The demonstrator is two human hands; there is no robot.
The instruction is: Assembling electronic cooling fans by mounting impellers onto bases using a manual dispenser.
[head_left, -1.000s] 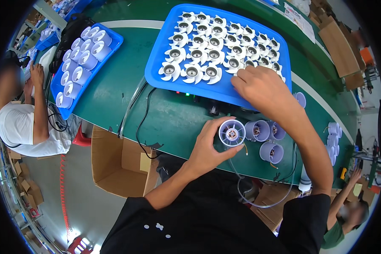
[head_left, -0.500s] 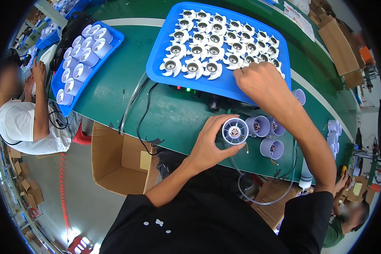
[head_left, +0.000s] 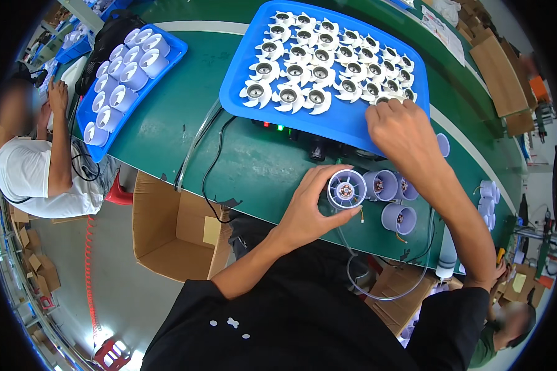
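Note:
My left hand (head_left: pixel 309 207) is wrapped round a lavender cylindrical fan housing (head_left: pixel 346 189). The housing's open end faces up, showing spokes and a small motor core, and a short wire hangs below. My right hand (head_left: pixel 402 127) is over the lower right part of a blue tray (head_left: pixel 241 102), fingers curled down at a white fan impeller (head_left: pixel 383 99); the fingertips are hidden. Rows of white bladed impellers (head_left: pixel 289 96) with dark round centres fill much of the tray. Beside the held housing stand more lavender housings (head_left: pixel 399 217) with motors and wires inside.
On the left, a second blue tray (head_left: pixel 179 52) carries several lavender housings (head_left: pixel 122 98). Cables and a clear tube (head_left: pixel 353 272) run over the green table (head_left: pixel 260 179). An open cardboard box (head_left: pixel 167 247) stands below its edge. A person (head_left: pixel 46 176) sits at left, another (head_left: pixel 495 340) at right.
My right hand has shifted to the right along the tray's near edge, fingers now curled at an impeller. My left hand keeps the housing in place. The whole view has shifted slightly.

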